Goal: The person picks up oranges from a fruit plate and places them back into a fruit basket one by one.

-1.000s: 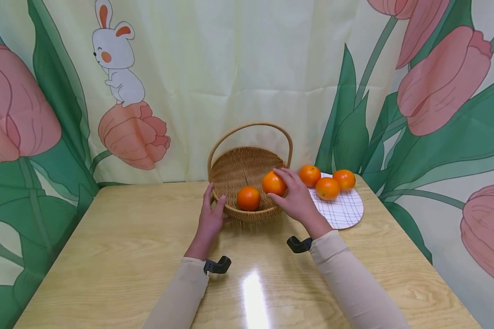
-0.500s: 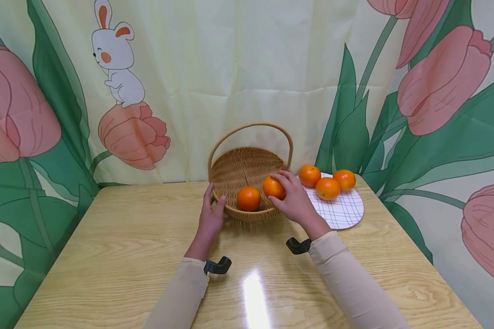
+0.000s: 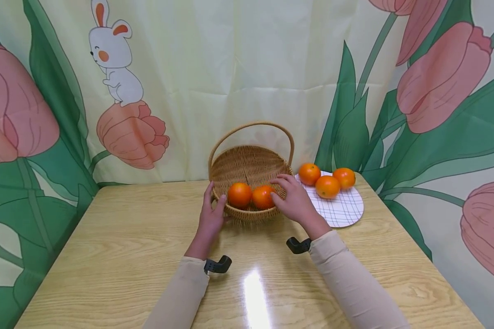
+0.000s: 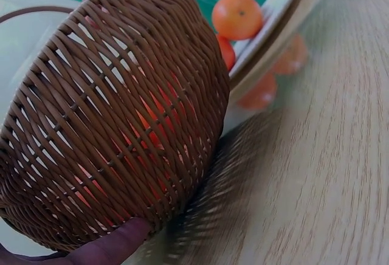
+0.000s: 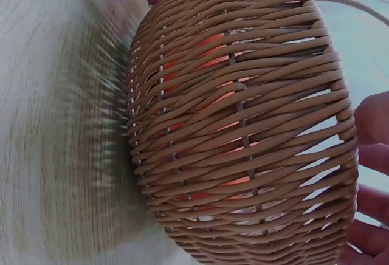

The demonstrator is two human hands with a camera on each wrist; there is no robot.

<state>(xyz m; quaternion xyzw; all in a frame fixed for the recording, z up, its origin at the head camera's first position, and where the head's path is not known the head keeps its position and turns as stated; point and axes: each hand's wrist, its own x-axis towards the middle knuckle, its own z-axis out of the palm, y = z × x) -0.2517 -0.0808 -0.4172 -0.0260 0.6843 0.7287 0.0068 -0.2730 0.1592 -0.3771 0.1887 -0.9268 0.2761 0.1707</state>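
Note:
A round wicker basket point(image 3: 251, 157) with a tall hoop handle stands at the back middle of the table. Two oranges lie side by side in its front part, a left orange point(image 3: 239, 195) and a right orange point(image 3: 263, 197). On the basket's left side my left hand point(image 3: 212, 215) grips the wall; in the left wrist view a digit point(image 4: 118, 244) presses the weave low down. My right hand point(image 3: 294, 198) reaches over the right rim, fingers spread and loosely bent beside the right orange. In the right wrist view its fingers point(image 5: 372, 207) show beyond the rim, the oranges only through gaps.
Right of the basket, a white plate point(image 3: 346, 214) with a blue grid pattern bears three more oranges point(image 3: 327, 187). The wooden table point(image 3: 148, 237) reaches back to a printed curtain point(image 3: 271, 59) with tulips and a rabbit.
The right hand has let go of the second orange, which has dropped left and down into the basket. The first orange has shifted slightly left. The left hand has stayed at the basket.

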